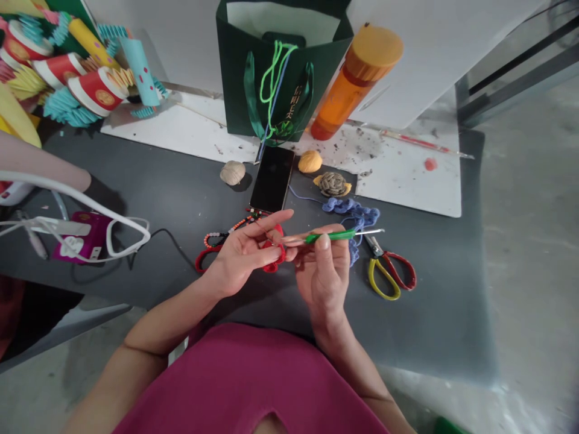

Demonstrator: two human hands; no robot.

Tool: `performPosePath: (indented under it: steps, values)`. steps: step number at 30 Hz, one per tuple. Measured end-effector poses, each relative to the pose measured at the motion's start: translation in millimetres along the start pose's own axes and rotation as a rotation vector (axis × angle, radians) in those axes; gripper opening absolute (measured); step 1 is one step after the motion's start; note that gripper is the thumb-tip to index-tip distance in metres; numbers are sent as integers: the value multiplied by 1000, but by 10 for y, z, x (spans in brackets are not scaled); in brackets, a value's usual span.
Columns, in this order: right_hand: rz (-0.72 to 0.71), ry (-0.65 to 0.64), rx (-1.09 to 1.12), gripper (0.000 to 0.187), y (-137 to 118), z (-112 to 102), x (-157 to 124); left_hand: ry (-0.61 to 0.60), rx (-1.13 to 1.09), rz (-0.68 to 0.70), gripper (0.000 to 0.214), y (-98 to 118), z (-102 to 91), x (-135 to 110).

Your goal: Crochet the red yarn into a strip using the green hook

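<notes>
My left hand pinches a small piece of red crochet work between thumb and fingers, its index finger stretched out above. Close beside it, my right hand grips a crochet hook by its green handle. The hook's one metal end points right, and its other end meets the red piece. Past my right hand lie a curly blue crocheted strip and scissors with one yellow and one red handle. Beaded strings and a red loop lie partly hidden behind my left hand.
Beyond my hands lie a black phone, a beige yarn ball, a yellow yarn ball and a grey crocheted rosette. A dark green paper bag and an orange bottle stand behind. Cables and a purple power adapter sit left.
</notes>
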State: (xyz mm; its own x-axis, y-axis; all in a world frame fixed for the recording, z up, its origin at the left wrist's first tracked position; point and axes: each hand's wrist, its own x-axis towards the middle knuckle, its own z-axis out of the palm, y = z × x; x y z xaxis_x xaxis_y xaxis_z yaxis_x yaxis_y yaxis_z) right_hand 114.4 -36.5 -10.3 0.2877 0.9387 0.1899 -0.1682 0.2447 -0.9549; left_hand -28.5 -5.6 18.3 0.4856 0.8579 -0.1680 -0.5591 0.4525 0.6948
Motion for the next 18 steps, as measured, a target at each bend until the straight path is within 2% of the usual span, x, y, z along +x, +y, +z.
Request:
performPosePath:
  steps: [4, 7, 8, 11, 13, 15, 18]
  values:
    - [-3, 42, 74, 14, -55, 36, -4, 89, 126, 124, 50, -19, -30, -22]
    - [-36, 35, 92, 6, -105, 48, -10, 134, 202, 197, 57, -37, -34, -38]
    - [-85, 16, 51, 2, -116, 46, -12, 154, 223, 208, 59, -40, -29, -43]
    - [-357, -57, -191, 18, -126, 36, -18, 197, 243, 192, 64, -39, -9, -44]
    - [-476, -60, -292, 26, -113, 39, -26, 182, 195, 122, 66, -32, -3, -35]
    - [-438, -2, -260, 24, -90, 51, -44, 151, 115, 31, 64, -27, -7, -24]
    - [-250, 89, -148, 8, -55, 67, -92, 120, 20, -44, 59, -31, -20, -13]
